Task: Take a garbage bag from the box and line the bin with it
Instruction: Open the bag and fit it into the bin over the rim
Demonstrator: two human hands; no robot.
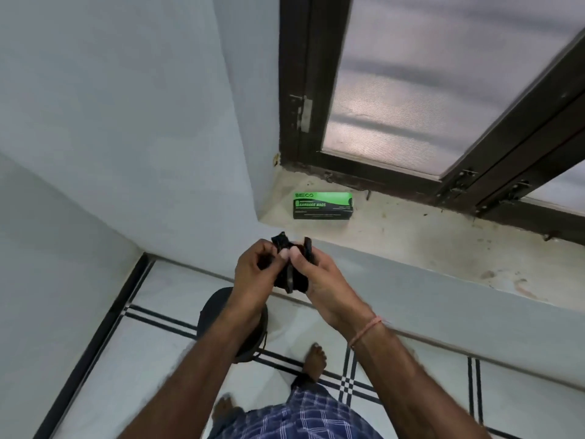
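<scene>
From the head camera, both hands meet in the middle of the frame, in front of the window sill [427, 248]. The left hand [253, 274] and the right hand [323, 277] are close together, fingers pinched on a folded black garbage bag [292, 278], which is bunched between them with crumpled corners sticking up above the thumbs. A thin pink thread band [367, 331] circles the right wrist. Farther away, the green and black box [322, 205] lies flat on the sill, near its left end by the wall corner, just below the dark window frame [304, 90]. Below the left forearm, a dark round bin [218, 307] stands on the tiled floor [142, 359], partly hidden by the arm. Bare feet and checked blue cloth show at the near edge.
</scene>
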